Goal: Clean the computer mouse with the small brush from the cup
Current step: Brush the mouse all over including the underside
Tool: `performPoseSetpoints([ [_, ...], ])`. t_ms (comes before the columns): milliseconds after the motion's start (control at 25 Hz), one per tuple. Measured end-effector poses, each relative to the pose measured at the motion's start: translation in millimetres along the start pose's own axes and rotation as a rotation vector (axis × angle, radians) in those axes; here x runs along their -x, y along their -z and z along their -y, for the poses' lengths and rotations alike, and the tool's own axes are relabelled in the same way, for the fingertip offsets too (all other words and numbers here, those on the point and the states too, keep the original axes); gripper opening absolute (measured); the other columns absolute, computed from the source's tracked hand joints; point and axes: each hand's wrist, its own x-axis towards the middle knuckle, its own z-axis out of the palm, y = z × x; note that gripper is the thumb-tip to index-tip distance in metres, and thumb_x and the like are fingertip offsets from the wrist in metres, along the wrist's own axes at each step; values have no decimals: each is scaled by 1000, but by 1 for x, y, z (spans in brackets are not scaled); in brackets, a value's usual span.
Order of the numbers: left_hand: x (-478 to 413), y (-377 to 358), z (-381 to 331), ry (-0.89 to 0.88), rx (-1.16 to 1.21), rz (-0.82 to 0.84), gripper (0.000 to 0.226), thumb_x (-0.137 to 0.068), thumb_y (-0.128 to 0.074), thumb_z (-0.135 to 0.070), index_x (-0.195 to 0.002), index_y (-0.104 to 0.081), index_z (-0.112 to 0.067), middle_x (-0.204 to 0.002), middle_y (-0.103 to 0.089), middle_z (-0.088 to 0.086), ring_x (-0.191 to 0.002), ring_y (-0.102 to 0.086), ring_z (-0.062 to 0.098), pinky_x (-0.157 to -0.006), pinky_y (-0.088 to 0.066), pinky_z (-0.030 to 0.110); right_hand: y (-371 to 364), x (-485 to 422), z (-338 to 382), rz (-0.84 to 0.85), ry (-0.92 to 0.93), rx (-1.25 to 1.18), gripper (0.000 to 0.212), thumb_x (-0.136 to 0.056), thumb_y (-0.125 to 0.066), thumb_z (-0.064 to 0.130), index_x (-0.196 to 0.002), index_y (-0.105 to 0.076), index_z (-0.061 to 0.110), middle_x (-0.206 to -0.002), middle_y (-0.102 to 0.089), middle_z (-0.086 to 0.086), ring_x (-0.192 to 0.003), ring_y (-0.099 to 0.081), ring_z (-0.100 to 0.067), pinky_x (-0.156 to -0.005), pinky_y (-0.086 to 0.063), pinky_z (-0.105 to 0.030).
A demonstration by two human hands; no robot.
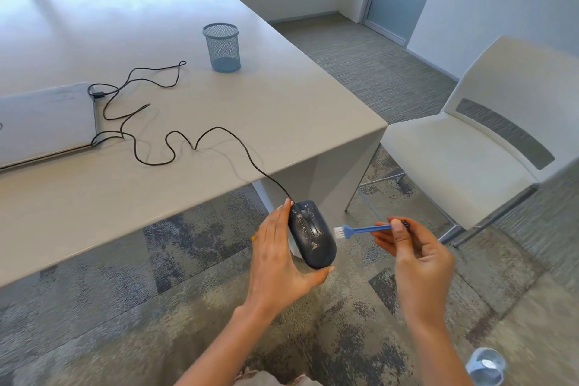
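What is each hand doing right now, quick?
Left hand: closed around the black computer mouse, held off the table.
Right hand: closed on the small blue brush, bristles beside the mouse.

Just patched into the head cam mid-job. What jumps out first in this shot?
The black mouse, speckled with pale grime, is held off the table's near edge by the left hand. Beside it, the right hand pinches a small blue brush, its white bristles at the mouse's right flank. The mouse cable snakes back across the table toward a closed laptop, with the mesh cup standing behind it.
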Motion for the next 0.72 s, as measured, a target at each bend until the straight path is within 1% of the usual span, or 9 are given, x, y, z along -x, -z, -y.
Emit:
performPoseSetpoints([
  [40, 1, 0, 0, 1, -2, 8, 127, -57, -86, -64, -155, -18, -21, -149, -34, -6, -138, -29, 8, -113, -18, 20, 2, -5, 1, -15, 0, 8, 13, -95, -62, 14, -89, -72, 20, -78, -79, 0, -72, -77, -13, -70, -63, -26],
  [120, 2, -1, 1, -6, -5, 14, 127, -57, -84, -65, -155, -16, -21, -150, -34, -6, -138, -30, 9, -113, -13, 15, 3, -11, 3, -9, 5, -13, 15, -95, -63, 16, -88, -72, 25, -76, -79, 0, -71, -77, -13, -67, -62, -21],
  [240, 3, -3, 0, -1, -6, 21, 128, -59, -84, -65, -156, -13, -22, -150, -34, -5, -139, -30, 11, -114, -19, 21, -7, -5, 5, 73, 6, -40, 15, -95, -64, 17, -88, -74, 25, -78, -80, 3, -70, -77, -14, -65, -61, -21],
  [320, 1, -3, -1, -2, -1, 21, 127, -59, -83, -65, -156, -13, -21, -150, -34, -4, -138, -28, 8, -113, -18, 20, -15, -1, 2, 107, 5, -24, 13, -95, -64, 17, -89, -74, 23, -79, -79, 4, -70, -77, -13, -64, -61, -21],
  [440, 0, -2, -1, 1, 18, 28, 126, -59, -82, -65, -156, -13, -21, -150, -33, -6, -137, -26, 4, -113, -11, 12, -16, -6, -1, 68, -12, -1, 15, -96, -63, 16, -87, -73, 24, -77, -79, 4, -69, -77, -13, -64, -62, -21],
  [520, 1, -1, 0, 8, 23, 35, 127, -59, -83, -65, -156, -13, -22, -150, -33, -7, -136, -25, 2, -112, -9, 10, -12, -15, -1, 22, -18, 24, 18, -96, -63, 15, -85, -71, 27, -73, -78, 2, -69, -77, -13, -65, -62, -21],
  [600, 2, -1, 1, 9, 23, 41, 127, -59, -84, -64, -156, -13, -22, -150, -32, -7, -136, -24, 1, -111, -8, 9, -9, -24, 2, -1, -17, 27, 19, -96, -63, 15, -84, -71, 28, -73, -78, 5, -69, -77, -13, -65, -62, -20],
  [720, 2, -2, 1, 11, 25, 39, 127, -59, -83, -64, -156, -13, -22, -150, -33, -8, -136, -25, 1, -112, -10, 12, -15, -27, 9, 62, 17, 10, 14, -95, -64, 19, -87, -72, 27, -77, -79, 8, -68, -77, -11, -63, -61, -19],
])
